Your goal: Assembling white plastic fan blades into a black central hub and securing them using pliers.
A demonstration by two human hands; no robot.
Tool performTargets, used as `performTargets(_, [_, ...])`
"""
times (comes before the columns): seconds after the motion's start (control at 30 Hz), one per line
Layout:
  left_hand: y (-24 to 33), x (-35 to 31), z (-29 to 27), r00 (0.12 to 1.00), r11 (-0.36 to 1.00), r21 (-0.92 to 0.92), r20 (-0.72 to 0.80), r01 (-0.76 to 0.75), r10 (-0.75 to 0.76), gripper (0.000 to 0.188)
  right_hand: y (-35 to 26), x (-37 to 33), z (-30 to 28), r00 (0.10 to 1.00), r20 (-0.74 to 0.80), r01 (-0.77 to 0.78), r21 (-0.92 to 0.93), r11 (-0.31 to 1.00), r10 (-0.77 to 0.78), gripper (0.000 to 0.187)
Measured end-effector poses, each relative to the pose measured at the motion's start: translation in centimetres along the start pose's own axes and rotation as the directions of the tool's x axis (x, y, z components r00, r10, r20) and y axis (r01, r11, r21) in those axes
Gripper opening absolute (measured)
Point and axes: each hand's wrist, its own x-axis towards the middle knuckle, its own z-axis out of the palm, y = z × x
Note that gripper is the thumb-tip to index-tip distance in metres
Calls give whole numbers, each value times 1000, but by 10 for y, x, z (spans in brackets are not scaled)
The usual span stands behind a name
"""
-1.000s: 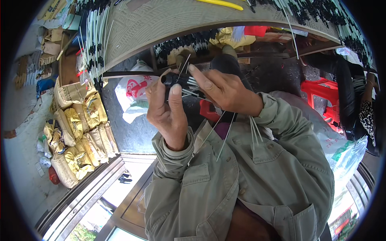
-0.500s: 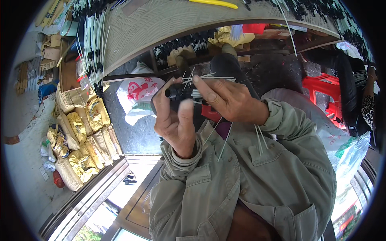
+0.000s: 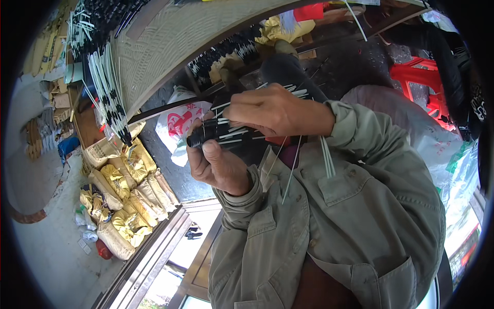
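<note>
My left hand [image 3: 221, 167] is closed round a short black cylindrical piece [image 3: 195, 141], the thumb pressed near its end. A fine upright strand crosses just above the thumb. My right hand [image 3: 280, 110] comes over from the right, its fingers curled on a bundle of thin pale sticks [image 3: 234, 138] with dark parts among them. Stick ends poke out on both sides of that hand; its fingertips are partly hidden. Both hands are close together above my lap. A few loose pale sticks [image 3: 328, 157] hang against my olive shirt [image 3: 355, 206].
Ahead runs a worktable [image 3: 154, 56] with a curved-looking edge; black-and-white stick bundles [image 3: 108, 87] hang off its left side. Wrapped tan and yellow packages [image 3: 128, 190] lie at left. A white plastic bag [image 3: 180, 121] is on the floor. At right are a red stool [image 3: 422, 82] and another person's dark-clothed leg [image 3: 437, 56].
My right hand has shifted left and lies over the sticks with fingers curled. My left thumb has come down onto the black piece. The view has turned slightly.
</note>
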Motion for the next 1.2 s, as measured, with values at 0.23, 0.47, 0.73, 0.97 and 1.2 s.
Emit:
performTargets(0.23, [-2, 0, -1, 1000, 1000, 14, 9, -2, 2, 46, 19, 8, -12, 950, 234, 226, -68, 972, -205, 13])
performTargets(0.47, [-4, 4, 0, 997, 994, 101, 69, -44, 37, 50, 33, 13, -15, 939, 189, 290, 19, 957, -288, 12])
performTargets(0.73, [5, -5, 2, 992, 973, 211, 105, -92, 71, 49, 10, 2, -19, 942, 234, 284, -177, 942, -240, 19])
performTargets(0.97, [4, -9, 3, 982, 973, 178, 148, -144, 119, 34, -14, -4, -24, 959, 259, 173, -208, 963, -117, 20])
performTargets(1.2, [-3, -8, 2, 948, 984, 44, 278, -174, 156, 41, -11, -3, -28, 983, 177, 41, 17, 999, -43, 15])
